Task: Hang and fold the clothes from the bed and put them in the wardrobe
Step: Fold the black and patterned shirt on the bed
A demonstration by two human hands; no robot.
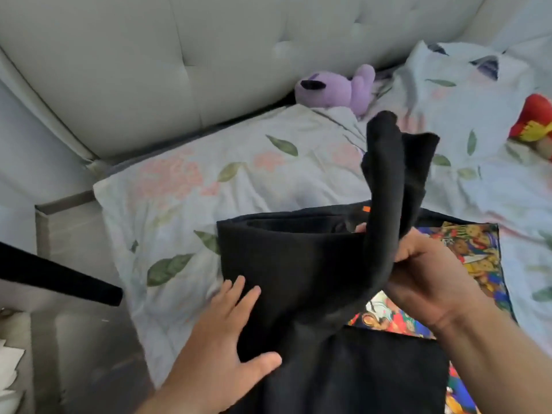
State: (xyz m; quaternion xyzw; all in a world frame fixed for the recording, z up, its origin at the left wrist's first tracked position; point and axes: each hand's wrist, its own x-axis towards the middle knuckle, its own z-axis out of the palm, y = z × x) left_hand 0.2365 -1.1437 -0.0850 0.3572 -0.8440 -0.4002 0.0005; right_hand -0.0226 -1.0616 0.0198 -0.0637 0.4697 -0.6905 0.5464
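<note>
1. The black garment [286, 264] lies spread on the bed [185, 186] in the lower middle of the frame, its body flat on the floral bedding. This looks like a fold in progress: the cloth needs a flat base to crease against, and the bed gives one.

2. The left hand [236, 327], lower centre-left, rests flat on the garment's left part with fingers straight and spread and the thumb out to the side. Its grip is not closed on anything; it only presses. I judge it serves as an anchor, keeping the lower layer from sliding while the other side is turned over.

3. The right hand [424, 273], right of centre, has its fingers curled round a bunched length of the same garment, likely a sleeve or side panel, which stands up from the hand toward the upper middle of the frame and flops over at its top. The grip is closed firmly on the cloth. Lifting it high probably clears it from the layer below so it can be laid across.

4. Under the garment's right side, a bright multicoloured printed cloth [475, 249] shows; whether it is part of the same garment or a separate piece I cannot tell.

5. At the top of the frame a purple plush toy [349, 88] lies against the padded headboard [149, 61], well apart from the hands. A red and yellow toy [534, 124] sits at the right edge.

6. The wardrobe is not in view.
</note>
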